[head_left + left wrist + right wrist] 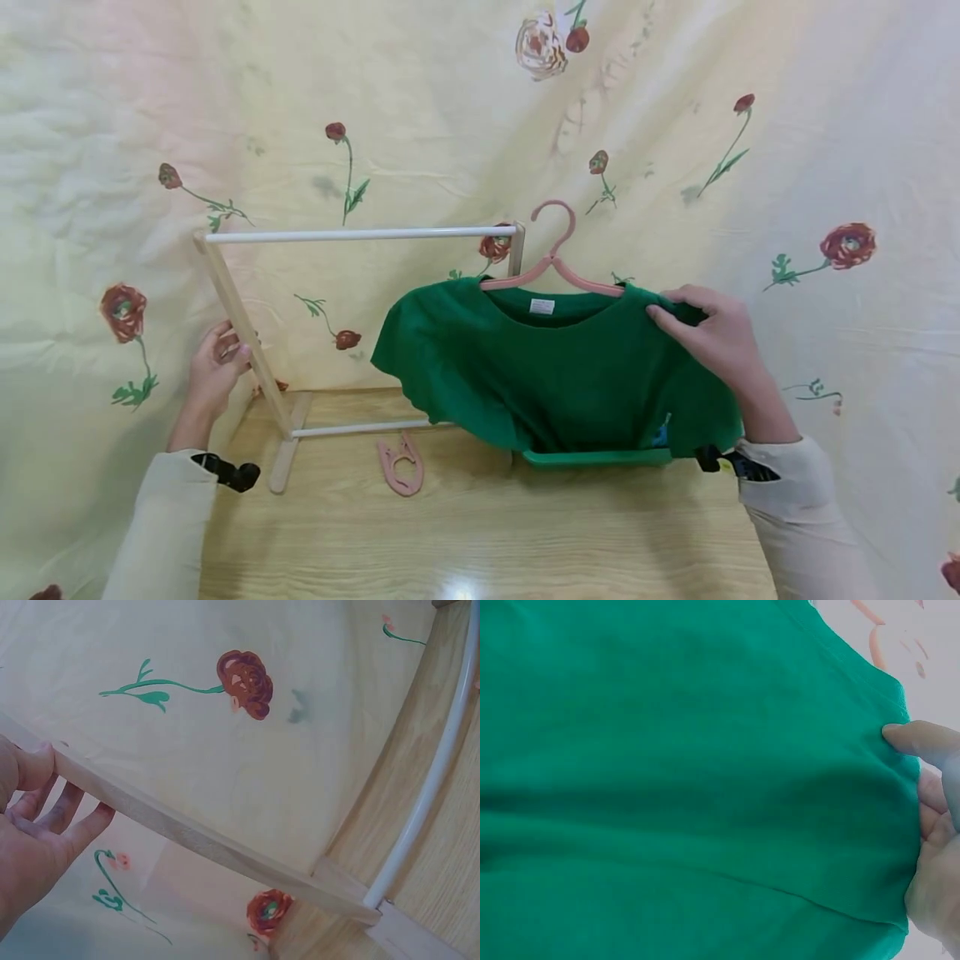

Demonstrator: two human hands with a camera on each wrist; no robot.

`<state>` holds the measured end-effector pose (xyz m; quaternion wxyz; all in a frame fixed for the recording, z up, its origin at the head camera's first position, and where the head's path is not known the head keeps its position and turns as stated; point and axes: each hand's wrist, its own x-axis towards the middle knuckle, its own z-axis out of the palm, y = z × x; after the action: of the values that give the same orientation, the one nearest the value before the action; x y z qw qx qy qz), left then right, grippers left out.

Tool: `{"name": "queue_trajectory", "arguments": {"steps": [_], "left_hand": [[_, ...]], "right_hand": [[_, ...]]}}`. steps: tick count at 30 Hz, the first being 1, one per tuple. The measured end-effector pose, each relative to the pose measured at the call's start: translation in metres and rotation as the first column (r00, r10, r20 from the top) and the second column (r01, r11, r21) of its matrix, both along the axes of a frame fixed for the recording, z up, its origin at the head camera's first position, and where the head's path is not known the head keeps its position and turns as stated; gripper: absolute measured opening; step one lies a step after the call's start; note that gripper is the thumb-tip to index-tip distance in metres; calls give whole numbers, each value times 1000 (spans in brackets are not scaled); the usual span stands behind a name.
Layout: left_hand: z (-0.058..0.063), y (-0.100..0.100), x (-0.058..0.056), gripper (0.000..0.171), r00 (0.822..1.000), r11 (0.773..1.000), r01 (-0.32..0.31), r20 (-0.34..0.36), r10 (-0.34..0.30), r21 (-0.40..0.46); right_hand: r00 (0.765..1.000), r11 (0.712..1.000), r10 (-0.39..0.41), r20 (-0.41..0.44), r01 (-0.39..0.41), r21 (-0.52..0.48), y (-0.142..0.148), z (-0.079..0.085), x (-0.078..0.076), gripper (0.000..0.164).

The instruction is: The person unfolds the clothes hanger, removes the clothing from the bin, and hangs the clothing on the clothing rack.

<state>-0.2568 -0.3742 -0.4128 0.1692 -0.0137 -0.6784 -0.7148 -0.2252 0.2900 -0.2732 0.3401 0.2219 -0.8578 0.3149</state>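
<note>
A green T-shirt (555, 367) hangs on a pink clothes hanger (553, 265), whose hook points up above the neckline. My right hand (712, 329) pinches the shirt at its right shoulder, thumb in front and fingers behind; the right wrist view shows the green cloth (705, 780) stretched out from that thumb. On the left stands a small wooden clothes rack (243, 321) with a white top rail. My left hand (213, 367) holds its left post (172, 825) between thumb and fingers. The shirt is beside the rail, apart from it, and covers much of the rack's right side.
A folded pink hanger (401, 467) lies on the wooden table (450, 533), in front of the rack's lower rail. Partly hidden under the shirt is a green tray (600, 458). A flowered curtain (420, 100) hangs behind and at both sides.
</note>
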Motion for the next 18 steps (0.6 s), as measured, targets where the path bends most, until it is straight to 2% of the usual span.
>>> {"name": "queue_trajectory", "arguments": {"steps": [5, 8, 18], "left_hand": [[-1, 2, -3, 53, 998, 995, -48, 47, 52, -89], [-1, 2, -4, 54, 996, 992, -59, 67, 66, -111], [-1, 4, -3, 53, 1000, 999, -18, 14, 19, -51]], "right_hand": [[999, 1000, -13, -35, 13, -11, 4, 25, -3, 11], [998, 999, -29, -55, 27, -25, 7, 42, -4, 13], [987, 979, -119, -110, 99, -178, 16, 108, -3, 24]]}}
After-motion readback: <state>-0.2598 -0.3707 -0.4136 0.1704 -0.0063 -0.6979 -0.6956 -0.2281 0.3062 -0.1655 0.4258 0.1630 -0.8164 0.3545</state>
